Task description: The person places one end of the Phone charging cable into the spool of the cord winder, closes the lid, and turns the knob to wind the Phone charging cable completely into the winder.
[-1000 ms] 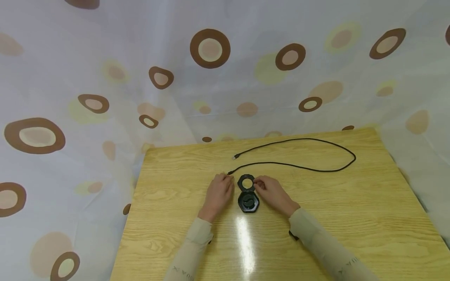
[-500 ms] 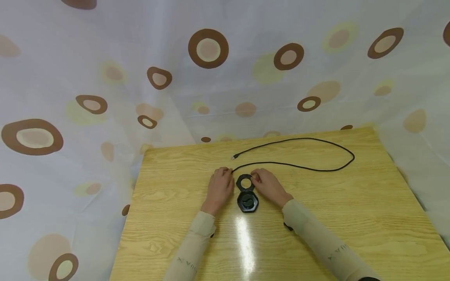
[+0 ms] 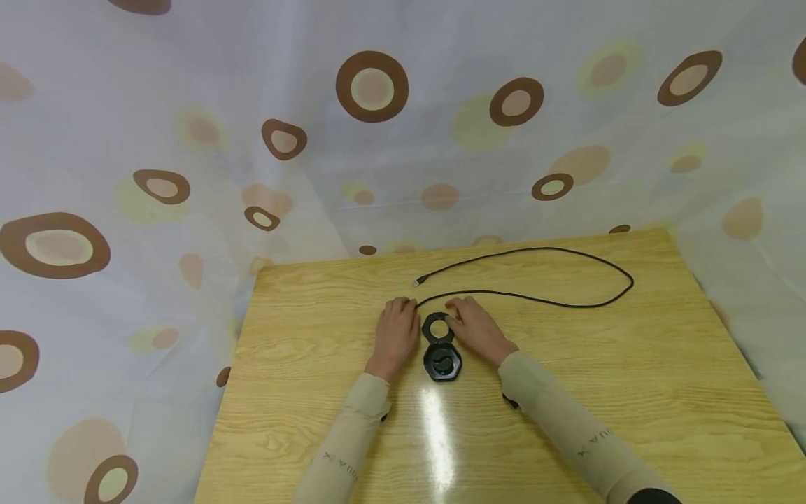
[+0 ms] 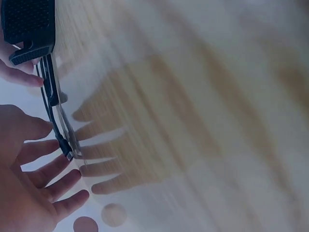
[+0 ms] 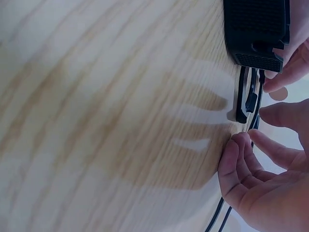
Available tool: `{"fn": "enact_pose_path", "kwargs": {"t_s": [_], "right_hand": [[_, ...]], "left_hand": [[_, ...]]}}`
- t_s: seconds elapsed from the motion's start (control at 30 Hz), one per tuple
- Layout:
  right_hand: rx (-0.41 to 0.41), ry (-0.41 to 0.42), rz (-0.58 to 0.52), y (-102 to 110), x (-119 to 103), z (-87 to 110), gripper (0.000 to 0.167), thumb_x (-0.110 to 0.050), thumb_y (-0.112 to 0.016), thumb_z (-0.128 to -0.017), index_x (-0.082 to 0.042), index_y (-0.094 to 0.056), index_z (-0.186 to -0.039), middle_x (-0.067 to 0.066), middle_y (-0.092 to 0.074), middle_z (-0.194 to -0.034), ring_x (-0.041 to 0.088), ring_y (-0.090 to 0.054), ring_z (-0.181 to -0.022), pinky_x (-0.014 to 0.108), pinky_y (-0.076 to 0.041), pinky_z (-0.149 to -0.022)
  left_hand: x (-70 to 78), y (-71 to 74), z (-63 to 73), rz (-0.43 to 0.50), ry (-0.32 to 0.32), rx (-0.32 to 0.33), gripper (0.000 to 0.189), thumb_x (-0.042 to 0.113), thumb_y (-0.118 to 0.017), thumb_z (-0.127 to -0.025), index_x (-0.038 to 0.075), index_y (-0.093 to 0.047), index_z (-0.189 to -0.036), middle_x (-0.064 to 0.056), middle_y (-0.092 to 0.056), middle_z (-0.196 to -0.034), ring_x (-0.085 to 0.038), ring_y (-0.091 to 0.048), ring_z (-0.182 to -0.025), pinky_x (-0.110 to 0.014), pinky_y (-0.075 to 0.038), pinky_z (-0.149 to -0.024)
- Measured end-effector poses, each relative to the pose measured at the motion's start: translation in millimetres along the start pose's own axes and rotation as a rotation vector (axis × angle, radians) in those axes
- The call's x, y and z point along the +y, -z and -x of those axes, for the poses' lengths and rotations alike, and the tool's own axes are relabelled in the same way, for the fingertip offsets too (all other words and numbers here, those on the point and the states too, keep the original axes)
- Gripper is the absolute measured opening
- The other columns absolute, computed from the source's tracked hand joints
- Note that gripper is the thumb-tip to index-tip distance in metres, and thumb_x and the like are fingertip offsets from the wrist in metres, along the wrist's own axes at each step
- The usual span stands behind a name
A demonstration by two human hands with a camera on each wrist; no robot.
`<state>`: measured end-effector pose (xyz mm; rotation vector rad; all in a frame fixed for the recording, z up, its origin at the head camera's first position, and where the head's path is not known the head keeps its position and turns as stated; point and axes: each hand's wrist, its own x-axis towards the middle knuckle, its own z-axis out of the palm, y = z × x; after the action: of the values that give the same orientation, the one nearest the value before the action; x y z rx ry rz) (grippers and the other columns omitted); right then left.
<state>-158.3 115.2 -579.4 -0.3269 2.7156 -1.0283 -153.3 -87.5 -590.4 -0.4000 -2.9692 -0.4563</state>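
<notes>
A black hexagonal case lies opened flat on the table, its base point(image 3: 443, 362) toward me and its ring-shaped lid point(image 3: 437, 327) beyond. To the left is my left hand point(image 3: 398, 332), fingers spread in the left wrist view, with a black cable's small metal plug point(image 4: 69, 155) right at its fingertips. From above, this hand covers the plug. My right hand point(image 3: 476, 329) is at the lid's right edge, fingers loosely bent and fingertips down near the tabletop in the right wrist view. Nothing shows between its thumb and fingers but the cable running behind.
The black cable point(image 3: 541, 299) loops across the back right of the wooden table point(image 3: 302, 420). Its USB plug point(image 3: 419, 281) lies beyond my left hand. A patterned curtain point(image 3: 441, 154) hangs along the table's back and sides.
My left hand has moved forward, over the cable's near plug, which was showing before. My right hand has shifted forward and slightly left along the lid's edge.
</notes>
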Motion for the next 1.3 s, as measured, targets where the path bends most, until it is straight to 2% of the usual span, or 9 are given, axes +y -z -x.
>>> {"fn": "enact_pose_path", "kwargs": {"t_s": [0.23,0.37,0.57,0.7,0.9,1.17,1.3], "right_hand": [[0.001,-0.003,0.025,-1.2,-3.3,-4.0,0.052,-0.024,-0.055,-0.109,-0.006,-0.046,-0.157,0.018,-0.061,-0.118,0.024,-0.061,-0.095,0.039,-0.052,-0.075],[-0.002,-0.016,0.036,-2.8,-3.8,-6.8,0.056,-0.024,-0.052,-0.11,-0.009,-0.04,-0.162,0.017,-0.058,-0.113,0.022,-0.058,-0.086,0.035,-0.047,-0.067],[-0.01,-0.013,0.083,-7.9,-2.4,-11.2,0.053,-0.023,-0.052,-0.11,-0.009,-0.044,-0.161,0.019,-0.057,-0.112,0.019,-0.05,-0.072,0.03,-0.04,-0.059],[-0.011,-0.01,0.121,-8.8,-3.8,-11.9,0.052,-0.022,-0.054,-0.11,-0.009,-0.047,-0.159,0.023,-0.058,-0.118,0.02,-0.051,-0.071,0.03,-0.04,-0.059],[-0.012,0.009,0.153,-8.8,-5.6,-11.6,0.05,-0.021,-0.054,-0.11,-0.008,-0.049,-0.158,0.023,-0.059,-0.118,0.019,-0.049,-0.068,0.028,-0.038,-0.057],[0.011,0.0,0.146,-7.6,-4.6,-12.8,0.046,-0.018,-0.047,-0.111,-0.01,-0.051,-0.157,0.022,-0.061,-0.121,0.02,-0.052,-0.071,0.031,-0.042,-0.061],[0.03,0.0,0.135,-8.4,-2.8,-12.8,0.044,-0.019,-0.048,-0.111,-0.008,-0.053,-0.154,0.021,-0.062,-0.119,0.021,-0.054,-0.074,0.034,-0.045,-0.064]], "left_hand": [[4.9,-0.4,-6.1,-0.025,0.061,-0.011,0.028,0.025,-0.057,-0.111,0.01,-0.073,-0.128,-0.009,-0.066,-0.134,-0.03,-0.06,-0.127,-0.048,-0.054,-0.105],[7.3,0.3,-7.9,-0.032,0.065,-0.002,0.023,0.024,-0.059,-0.11,0.012,-0.073,-0.123,-0.008,-0.066,-0.133,-0.029,-0.06,-0.126,-0.048,-0.054,-0.104],[8.2,-0.5,-8.0,-0.04,0.044,0.012,0.014,0.02,-0.063,-0.108,0.013,-0.073,-0.115,-0.009,-0.066,-0.129,-0.029,-0.061,-0.121,-0.046,-0.055,-0.102],[9.2,-0.6,-8.1,-0.056,0.034,0.012,0.011,0.018,-0.064,-0.107,0.012,-0.071,-0.112,-0.01,-0.066,-0.128,-0.029,-0.061,-0.12,-0.045,-0.056,-0.1],[11.9,2.1,-7.5,-0.066,0.034,-0.005,0.01,0.014,-0.064,-0.106,0.009,-0.071,-0.11,-0.012,-0.065,-0.127,-0.031,-0.061,-0.118,-0.044,-0.058,-0.097],[13.5,6.6,-9.0,-0.056,0.04,-0.031,0.012,0.012,-0.058,-0.108,0.008,-0.069,-0.111,-0.014,-0.068,-0.126,-0.033,-0.064,-0.117,-0.045,-0.058,-0.099],[13.2,8.3,-8.8,-0.053,0.039,-0.037,0.012,0.011,-0.058,-0.108,0.008,-0.069,-0.11,-0.013,-0.071,-0.122,-0.033,-0.066,-0.113,-0.045,-0.058,-0.098]]}}
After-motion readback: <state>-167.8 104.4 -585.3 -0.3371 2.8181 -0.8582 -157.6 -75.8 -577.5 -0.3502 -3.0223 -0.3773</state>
